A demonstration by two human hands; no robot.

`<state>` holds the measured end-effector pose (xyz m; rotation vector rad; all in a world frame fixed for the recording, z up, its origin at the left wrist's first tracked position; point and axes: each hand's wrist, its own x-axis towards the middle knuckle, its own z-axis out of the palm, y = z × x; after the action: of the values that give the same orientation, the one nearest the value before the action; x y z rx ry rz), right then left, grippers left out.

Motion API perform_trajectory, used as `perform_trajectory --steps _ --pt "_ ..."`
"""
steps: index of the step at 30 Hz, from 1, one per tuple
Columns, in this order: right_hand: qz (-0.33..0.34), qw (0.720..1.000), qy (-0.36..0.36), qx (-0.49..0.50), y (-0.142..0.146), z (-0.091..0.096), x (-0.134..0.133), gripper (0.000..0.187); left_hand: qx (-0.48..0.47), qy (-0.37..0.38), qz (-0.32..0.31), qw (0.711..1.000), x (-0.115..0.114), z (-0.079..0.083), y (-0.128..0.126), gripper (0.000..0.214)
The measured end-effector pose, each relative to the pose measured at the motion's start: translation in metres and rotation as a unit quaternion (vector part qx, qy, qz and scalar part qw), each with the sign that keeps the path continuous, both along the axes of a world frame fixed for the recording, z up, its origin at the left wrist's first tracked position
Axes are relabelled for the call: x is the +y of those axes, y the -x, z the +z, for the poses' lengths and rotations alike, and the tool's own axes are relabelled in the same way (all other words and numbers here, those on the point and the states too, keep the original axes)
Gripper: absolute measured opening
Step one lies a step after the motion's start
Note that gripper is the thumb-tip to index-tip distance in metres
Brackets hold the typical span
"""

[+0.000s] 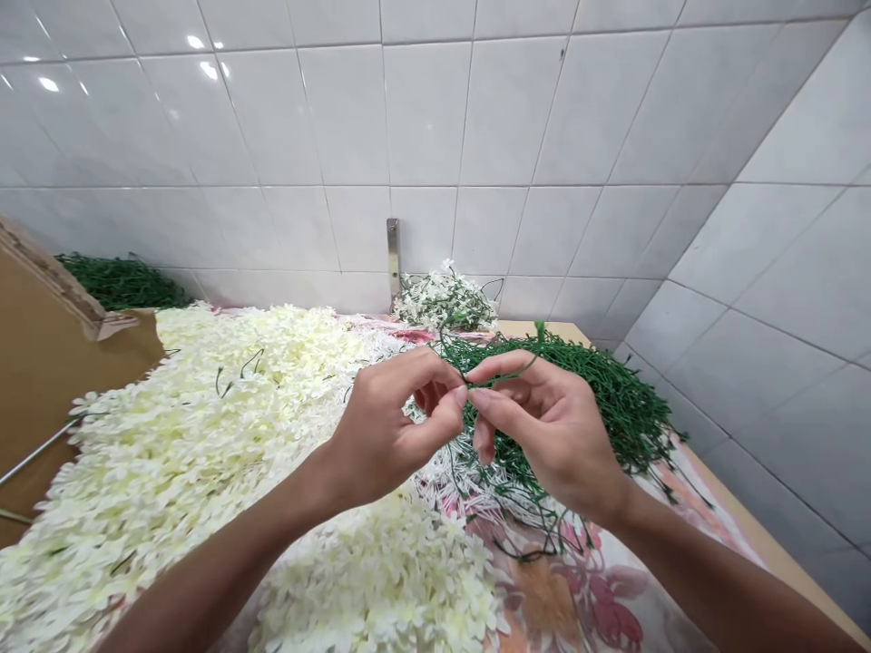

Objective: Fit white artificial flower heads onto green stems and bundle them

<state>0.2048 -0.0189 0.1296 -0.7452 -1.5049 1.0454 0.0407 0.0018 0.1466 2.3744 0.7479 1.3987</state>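
Note:
Thumb and forefinger of my left hand (398,422) pinch a thin green artificial stem (521,370). My right hand (544,417) pinches the same stem, fingertips nearly touching those of the left. The stem curves up past my right forefinger. Behind and right of my hands lies a heap of green stems (612,390). Beneath and between my wrists is a pile of white artificial blossoms (381,580). To the left spreads a larger heap of cream-white blossoms (224,426), with a few green stems on it. Thin white strands (449,472) lie under my hands.
A bunch of small white flowers (445,299) stands against the tiled wall (435,109), beside a metal bracket (393,258). At left is a cardboard box (41,363), with more green stems (122,281) behind it. A flowered cloth (564,599) covers the table.

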Motion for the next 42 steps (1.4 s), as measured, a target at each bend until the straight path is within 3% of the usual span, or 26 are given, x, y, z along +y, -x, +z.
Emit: perform_trajectory --steps 8,16,29,34,39,42 --pt "0.122 0.988 0.037 0.085 -0.003 -0.001 0.007 0.006 -0.002 -0.043 0.010 0.999 0.004 -0.002 0.000 0.009" --pt "0.217 0.974 0.050 0.033 -0.013 0.003 0.008 0.011 0.025 -0.187 0.006 0.982 0.010 -0.009 0.002 0.006" --pt "0.144 0.953 0.046 -0.261 -0.023 0.029 -0.001 0.039 0.062 -0.305 0.046 0.949 0.014 -0.011 0.003 0.008" --pt "0.129 0.955 0.070 -0.258 -0.022 0.026 -0.002 0.040 0.062 -0.349 0.045 0.934 0.012 -0.013 0.001 0.009" --pt "0.127 0.956 0.127 -0.231 -0.022 0.021 0.000 0.064 0.057 -0.347 0.044 0.935 0.012 -0.014 -0.001 0.009" --pt "0.151 0.959 0.128 -0.203 -0.023 0.021 0.001 0.066 0.063 -0.337 0.058 0.938 0.011 -0.014 -0.001 0.009"
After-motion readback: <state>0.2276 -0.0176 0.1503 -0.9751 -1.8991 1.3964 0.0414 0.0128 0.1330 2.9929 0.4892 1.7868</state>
